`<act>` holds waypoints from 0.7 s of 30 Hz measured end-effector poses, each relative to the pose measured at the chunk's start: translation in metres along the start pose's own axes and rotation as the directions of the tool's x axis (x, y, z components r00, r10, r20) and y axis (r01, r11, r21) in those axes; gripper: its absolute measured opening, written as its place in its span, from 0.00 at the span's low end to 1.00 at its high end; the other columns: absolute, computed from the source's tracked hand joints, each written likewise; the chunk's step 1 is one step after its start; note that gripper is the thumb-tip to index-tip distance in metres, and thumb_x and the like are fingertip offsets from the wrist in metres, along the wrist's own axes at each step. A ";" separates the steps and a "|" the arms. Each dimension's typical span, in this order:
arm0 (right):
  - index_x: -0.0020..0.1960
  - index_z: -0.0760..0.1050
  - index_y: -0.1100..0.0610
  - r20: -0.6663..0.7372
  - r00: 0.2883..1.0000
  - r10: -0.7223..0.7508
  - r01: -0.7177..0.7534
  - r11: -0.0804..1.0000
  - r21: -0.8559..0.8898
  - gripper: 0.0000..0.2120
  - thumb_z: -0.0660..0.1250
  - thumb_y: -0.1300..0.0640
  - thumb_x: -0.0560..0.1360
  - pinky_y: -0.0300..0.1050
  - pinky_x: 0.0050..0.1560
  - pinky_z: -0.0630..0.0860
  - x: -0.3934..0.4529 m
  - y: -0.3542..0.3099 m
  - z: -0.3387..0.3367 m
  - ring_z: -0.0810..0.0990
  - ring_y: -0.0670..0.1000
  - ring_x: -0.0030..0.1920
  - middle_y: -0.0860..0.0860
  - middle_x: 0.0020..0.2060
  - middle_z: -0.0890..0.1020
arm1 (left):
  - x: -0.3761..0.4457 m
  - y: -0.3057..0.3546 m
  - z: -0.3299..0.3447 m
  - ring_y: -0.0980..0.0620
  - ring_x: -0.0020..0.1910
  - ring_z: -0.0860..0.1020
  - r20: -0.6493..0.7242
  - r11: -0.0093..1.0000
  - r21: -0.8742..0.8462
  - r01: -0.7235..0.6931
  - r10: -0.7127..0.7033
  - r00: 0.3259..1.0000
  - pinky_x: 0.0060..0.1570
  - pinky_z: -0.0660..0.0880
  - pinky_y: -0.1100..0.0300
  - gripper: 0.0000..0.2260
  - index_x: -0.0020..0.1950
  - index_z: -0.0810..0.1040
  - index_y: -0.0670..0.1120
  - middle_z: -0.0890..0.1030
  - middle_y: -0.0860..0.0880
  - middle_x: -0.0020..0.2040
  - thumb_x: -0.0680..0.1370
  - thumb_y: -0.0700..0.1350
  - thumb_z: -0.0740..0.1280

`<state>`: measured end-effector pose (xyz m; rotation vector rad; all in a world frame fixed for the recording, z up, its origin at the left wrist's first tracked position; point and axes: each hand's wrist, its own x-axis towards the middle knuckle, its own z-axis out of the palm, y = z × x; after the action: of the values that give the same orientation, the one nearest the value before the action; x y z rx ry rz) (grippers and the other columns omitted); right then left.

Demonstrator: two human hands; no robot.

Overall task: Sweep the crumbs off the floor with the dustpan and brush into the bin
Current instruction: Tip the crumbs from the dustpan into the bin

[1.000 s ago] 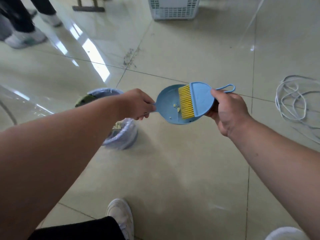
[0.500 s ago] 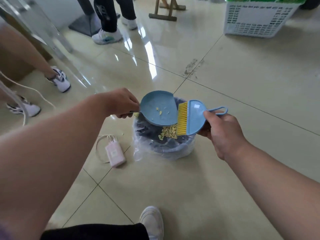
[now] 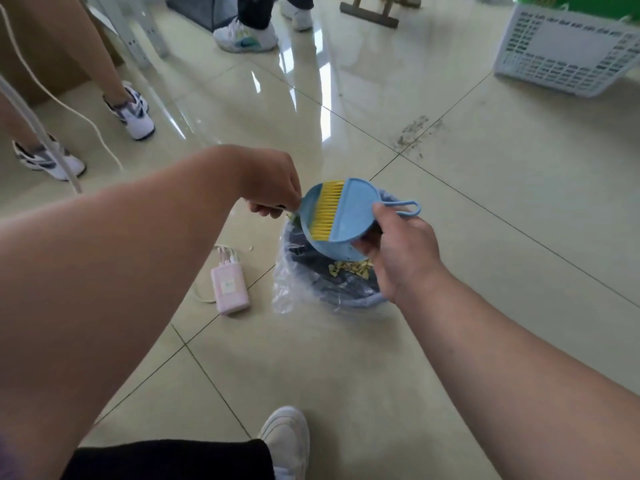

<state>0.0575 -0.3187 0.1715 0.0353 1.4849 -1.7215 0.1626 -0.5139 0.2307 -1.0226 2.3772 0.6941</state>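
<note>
Both grips firm — brush now inside dustpan

Your dustpan is light blue, the brush the same blue with yellow bristles. Bin is grey-blue with a clear liner, pale yellow crumbs inside. Power bank is pink. Floor is glossy cream tile with dark grout lines. Basket is white lattice. Your shoe is white.

Pink charger crowds the bin (left side); floor rightward open
</note>
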 end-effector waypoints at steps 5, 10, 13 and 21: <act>0.43 0.83 0.59 -0.064 0.998 -0.002 -0.009 0.985 -0.173 0.06 0.69 0.58 0.76 0.61 0.46 0.86 0.004 0.018 -0.017 0.88 0.59 0.47 0.59 0.45 0.87 | 0.001 0.008 -0.002 0.48 0.24 0.73 0.012 0.998 0.062 -0.010 0.009 1.000 0.33 0.76 0.56 0.15 0.30 0.82 0.43 0.82 0.45 0.28 0.77 0.41 0.70; 0.38 0.81 0.58 -0.296 0.948 -0.115 -0.015 0.915 -0.404 0.08 0.66 0.54 0.69 0.63 0.43 0.85 0.007 0.007 -0.052 0.87 0.57 0.38 0.52 0.34 0.86 | -0.002 0.010 -0.003 0.50 0.21 0.71 0.017 0.995 0.100 0.013 -0.015 1.000 0.33 0.73 0.55 0.16 0.30 0.82 0.43 0.80 0.46 0.26 0.78 0.40 0.70; 0.38 0.81 0.58 -0.331 0.939 -0.091 -0.001 0.964 -0.266 0.06 0.68 0.55 0.70 0.61 0.43 0.86 0.008 -0.002 -0.057 0.86 0.57 0.37 0.52 0.33 0.85 | -0.003 0.011 -0.003 0.49 0.23 0.71 0.020 0.996 0.085 0.012 -0.014 1.000 0.34 0.74 0.55 0.17 0.28 0.81 0.43 0.80 0.46 0.26 0.78 0.40 0.70; 0.45 0.82 0.59 -0.057 0.997 -0.050 0.040 0.984 -0.171 0.07 0.68 0.58 0.79 0.57 0.45 0.86 0.004 0.012 -0.035 0.88 0.59 0.47 0.61 0.45 0.87 | -0.009 0.023 -0.012 0.49 0.23 0.71 -0.008 0.997 0.081 -0.009 0.009 1.000 0.34 0.74 0.54 0.17 0.29 0.82 0.44 0.78 0.49 0.23 0.79 0.42 0.71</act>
<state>0.0456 -0.2915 0.1493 -0.0363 1.6848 -1.6357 0.1481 -0.5029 0.2517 -0.9830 2.3980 0.5920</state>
